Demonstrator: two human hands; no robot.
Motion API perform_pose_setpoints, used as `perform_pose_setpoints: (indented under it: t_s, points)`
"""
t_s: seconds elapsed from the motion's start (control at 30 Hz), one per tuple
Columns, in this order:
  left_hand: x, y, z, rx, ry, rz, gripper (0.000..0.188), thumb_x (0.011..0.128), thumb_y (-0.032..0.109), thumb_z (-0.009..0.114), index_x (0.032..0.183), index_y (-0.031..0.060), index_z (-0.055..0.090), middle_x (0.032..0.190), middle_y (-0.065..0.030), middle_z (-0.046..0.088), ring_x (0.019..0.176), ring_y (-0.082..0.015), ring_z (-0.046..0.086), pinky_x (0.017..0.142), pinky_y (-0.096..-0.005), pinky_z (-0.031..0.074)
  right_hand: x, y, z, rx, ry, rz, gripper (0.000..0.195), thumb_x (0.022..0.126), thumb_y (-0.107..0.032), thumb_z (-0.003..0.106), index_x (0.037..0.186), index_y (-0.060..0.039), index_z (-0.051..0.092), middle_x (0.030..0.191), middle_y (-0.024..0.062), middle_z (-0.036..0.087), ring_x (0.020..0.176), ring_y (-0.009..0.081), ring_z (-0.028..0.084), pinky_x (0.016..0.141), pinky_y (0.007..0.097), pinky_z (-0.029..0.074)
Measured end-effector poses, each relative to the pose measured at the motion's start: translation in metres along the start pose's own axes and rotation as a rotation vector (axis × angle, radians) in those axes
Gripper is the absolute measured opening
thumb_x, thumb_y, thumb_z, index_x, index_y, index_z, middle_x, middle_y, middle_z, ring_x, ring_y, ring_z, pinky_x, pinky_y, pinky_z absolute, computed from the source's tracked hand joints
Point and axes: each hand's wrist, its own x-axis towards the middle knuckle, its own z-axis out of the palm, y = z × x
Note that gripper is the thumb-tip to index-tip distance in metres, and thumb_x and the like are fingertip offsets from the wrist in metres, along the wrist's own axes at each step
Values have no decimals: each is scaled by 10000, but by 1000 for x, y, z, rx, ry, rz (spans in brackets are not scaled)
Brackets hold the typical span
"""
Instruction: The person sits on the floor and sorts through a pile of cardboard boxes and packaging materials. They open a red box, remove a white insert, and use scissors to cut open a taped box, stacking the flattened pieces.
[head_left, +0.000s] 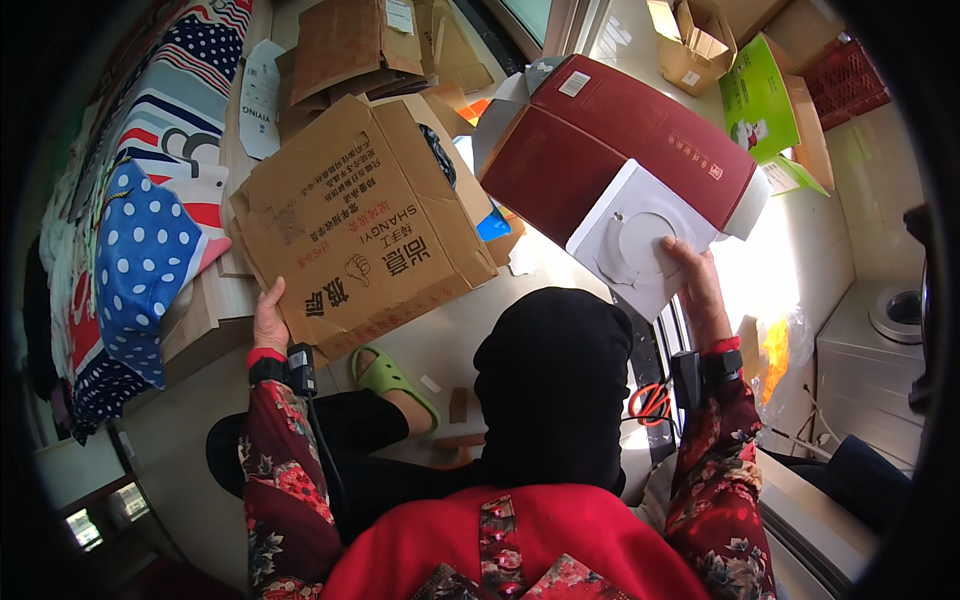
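Note:
My left hand (271, 319) grips the lower left edge of a large brown cardboard box (360, 232) that bears black and red print. A black plastic bag (438, 156) and something blue show at that box's open side. On the right, my right hand (691, 281) holds a white sheet-like packaging insert (634, 240) with a round cutout, thumb on its face. Behind the insert lies a dark red carton (615, 146) with pale end flaps; whether my fingers also touch that carton is hidden.
Flattened cardboard (352, 52) is stacked at the back. A bright green box (765, 105) and a red plastic crate (847, 82) stand at the back right. Polka-dot fabric (146, 255) hangs over wooden furniture at left. An orange cord (651, 405) lies beside my right forearm.

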Motion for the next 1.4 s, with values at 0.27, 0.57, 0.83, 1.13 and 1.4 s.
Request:
perform_pose_setpoints:
  t_s: [0.27, 0.57, 0.83, 1.13, 1.4]
  points:
    - [4, 3, 26, 162, -79, 72, 476, 787, 114, 692, 1215, 31, 502, 1150, -60, 582, 1048, -190, 551, 925, -343, 424, 7, 9, 7, -60, 71, 53, 488, 745, -158, 689, 1141, 57, 501, 1041, 150, 591, 932, 240, 588, 866, 351, 463]
    - [-11, -25, 69, 435, -55, 53, 366, 762, 36, 674, 1111, -1, 573, 1000, -66, 640, 876, -133, 601, 802, -273, 480, 4, 6, 19, -258, 140, 46, 504, 720, -244, 723, 1070, 83, 566, 1015, 178, 606, 981, 301, 575, 933, 448, 412]
    - [-2, -72, 51, 931, 403, 160, 958, 588, 227, 819, 1348, 18, 274, 1287, -238, 427, 1199, -341, 419, 992, -389, 364, -13, -2, 48, -299, 160, 57, 530, 717, -253, 716, 1111, 55, 541, 1035, 181, 596, 1001, 306, 572, 909, 448, 445]
    - [-4, -88, 71, 1078, 148, 210, 1189, 545, 317, 843, 1419, 17, 95, 1438, -235, 190, 1347, -354, 178, 1101, -389, 211, -11, -1, 49, -386, 273, 102, 474, 732, -184, 699, 1115, 43, 537, 1019, 171, 599, 988, 311, 576, 896, 443, 455]
    - [-3, -64, 65, 778, -106, -73, 803, 606, 245, 812, 1256, -42, 438, 1164, -178, 562, 1063, -256, 541, 934, -327, 413, -13, -5, 42, -422, 231, 136, 485, 735, -179, 702, 1133, 31, 519, 1043, 158, 585, 974, 290, 575, 899, 423, 450]
